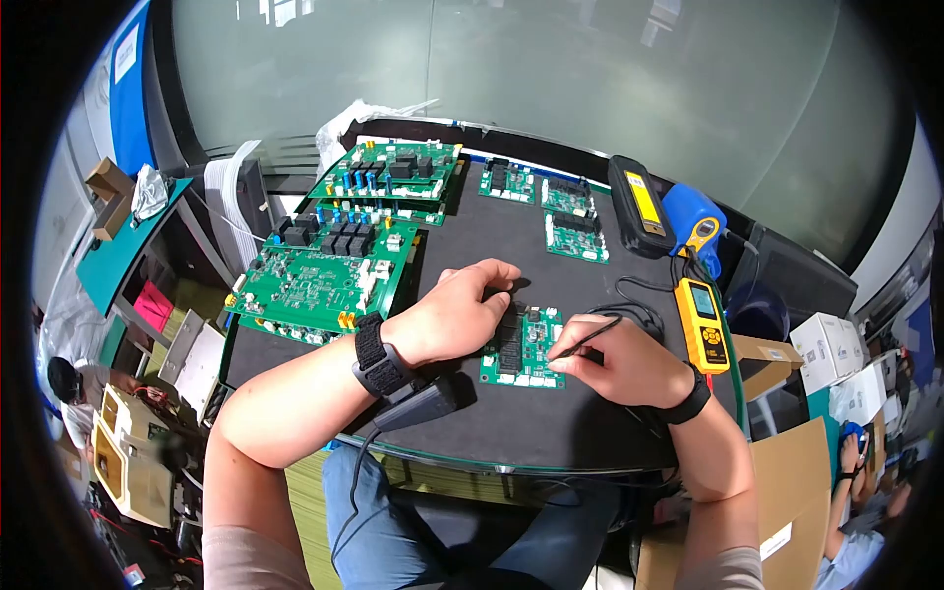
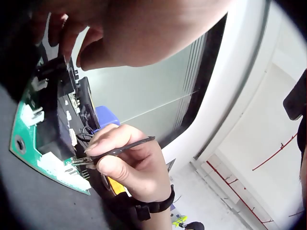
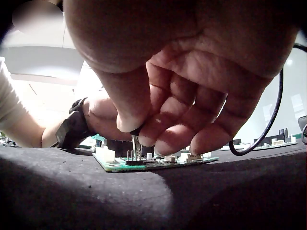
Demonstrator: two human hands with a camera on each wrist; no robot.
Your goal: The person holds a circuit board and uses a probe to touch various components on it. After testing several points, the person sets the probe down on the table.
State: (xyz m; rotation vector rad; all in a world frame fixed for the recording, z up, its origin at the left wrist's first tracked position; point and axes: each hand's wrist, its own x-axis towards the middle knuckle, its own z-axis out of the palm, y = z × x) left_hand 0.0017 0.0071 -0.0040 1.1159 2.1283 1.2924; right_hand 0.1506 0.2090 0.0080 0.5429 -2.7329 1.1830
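Near the front edge of a dark counter (image 1: 551, 433), a small green circuit board (image 1: 533, 346) lies flat between a person's two hands, with a long black block along its left half and white connectors along its front edge. The right hand (image 1: 624, 364) pinches a slim black tool (image 2: 139, 143) between thumb and fingers, much like a pen, its metal tip pointing down at the right part of the board, beside a short row of upright pins (image 3: 129, 154). The left hand (image 1: 457, 313) rests over the far left corner, fingers bent downward at the end of the black block; whether they pinch it or only lie against it, I cannot tell.

Under the left wrist sits a black gadget (image 1: 418, 405) with a cable. To the left stand larger green boards (image 1: 315, 275), piled in two stacks. Toward the back right, well apart from the hands, lie several small boards (image 1: 577, 237). Beyond them sits a black case (image 1: 637, 206) with a yellow label, just beside a blue device (image 1: 688, 211). A yellow meter (image 1: 701, 326) with a small screen lies by the right edge, black cables near it.
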